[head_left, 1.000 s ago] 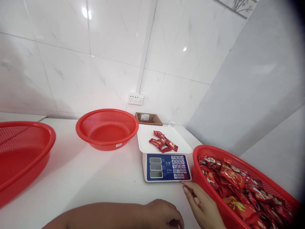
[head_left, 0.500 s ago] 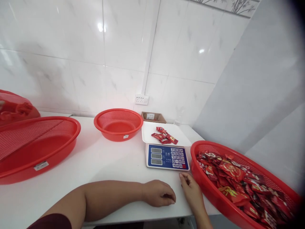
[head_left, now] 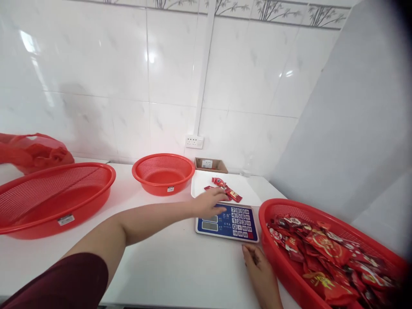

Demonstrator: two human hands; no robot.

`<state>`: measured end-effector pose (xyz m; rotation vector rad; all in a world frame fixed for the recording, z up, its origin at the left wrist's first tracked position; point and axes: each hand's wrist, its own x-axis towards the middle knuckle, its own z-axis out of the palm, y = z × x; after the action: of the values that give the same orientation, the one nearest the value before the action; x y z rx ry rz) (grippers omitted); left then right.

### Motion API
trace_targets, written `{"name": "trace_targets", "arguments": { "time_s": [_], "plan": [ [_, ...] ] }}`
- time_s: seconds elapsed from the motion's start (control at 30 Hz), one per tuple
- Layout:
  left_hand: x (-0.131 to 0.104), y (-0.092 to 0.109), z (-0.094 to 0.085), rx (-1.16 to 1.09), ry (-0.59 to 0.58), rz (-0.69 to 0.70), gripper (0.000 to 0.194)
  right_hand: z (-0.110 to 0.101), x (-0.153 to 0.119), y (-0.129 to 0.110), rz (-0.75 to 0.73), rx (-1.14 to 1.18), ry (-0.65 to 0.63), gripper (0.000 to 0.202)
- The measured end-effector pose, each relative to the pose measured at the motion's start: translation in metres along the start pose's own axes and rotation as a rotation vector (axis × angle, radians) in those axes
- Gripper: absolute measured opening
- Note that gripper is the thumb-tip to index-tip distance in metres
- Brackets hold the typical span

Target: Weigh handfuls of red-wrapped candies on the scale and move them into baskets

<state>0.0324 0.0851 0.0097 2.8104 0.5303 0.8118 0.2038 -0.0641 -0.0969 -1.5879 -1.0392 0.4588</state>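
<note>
My left hand (head_left: pixel 210 203) reaches over the top edge of a digital scale's blue keypad (head_left: pixel 236 221). Its fingers are apart and point at several small red candy packets (head_left: pixel 233 194) on the scale's white pan (head_left: pixel 247 189). The fingertips overlap the nearest packets in view; I cannot tell whether they touch. My right hand (head_left: pixel 262 274) rests on the white table below the scale, its fingers curled inward. What is inside those fingers, if anything, is hidden. Beside it on the right stands a red oval basket (head_left: pixel 273 249) full of red-wrapped packets (head_left: pixel 328 249).
A round red basket (head_left: pixel 165 190) stands left of the scale, and a larger red basket (head_left: pixel 83 206) is farther left. Behind that lies a red mesh bag (head_left: pixel 41 152). A small cardboard box (head_left: pixel 220 165) sits behind the pan, below a wall socket (head_left: pixel 194 141).
My left hand has moved up and forward from the table to the scale, its curled fingers extending. My right hand has stayed near the scale's lower right corner. The view has tilted upward.
</note>
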Motion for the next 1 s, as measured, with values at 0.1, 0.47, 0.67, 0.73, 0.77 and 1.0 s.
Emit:
{"name": "trace_targets", "arguments": {
  "time_s": [0.1,0.47,0.67,0.73,0.77,1.0],
  "plan": [
    [0.036,-0.034,-0.005,0.061,-0.079,-0.123,0.063,-0.001,0.003,0.003,0.086,0.037,-0.053,0.041],
    [0.081,-0.07,0.002,0.175,-0.4,-0.273,0.076,-0.002,0.008,0.012,0.162,0.135,-0.032,0.035],
    [0.082,-0.062,0.006,0.275,-0.303,-0.354,0.064,-0.004,0.007,0.014,0.183,0.141,-0.053,0.038],
    [0.083,-0.062,0.005,0.283,-0.284,-0.38,0.061,-0.004,0.007,0.013,0.185,0.145,-0.061,0.038],
    [0.083,-0.062,0.003,0.284,-0.271,-0.392,0.059,-0.004,0.006,0.012,0.183,0.148,-0.061,0.037],
    [0.071,-0.075,-0.032,0.324,-0.114,-0.498,0.039,-0.003,0.007,0.013,0.182,0.159,-0.046,0.038]
  ]
}}
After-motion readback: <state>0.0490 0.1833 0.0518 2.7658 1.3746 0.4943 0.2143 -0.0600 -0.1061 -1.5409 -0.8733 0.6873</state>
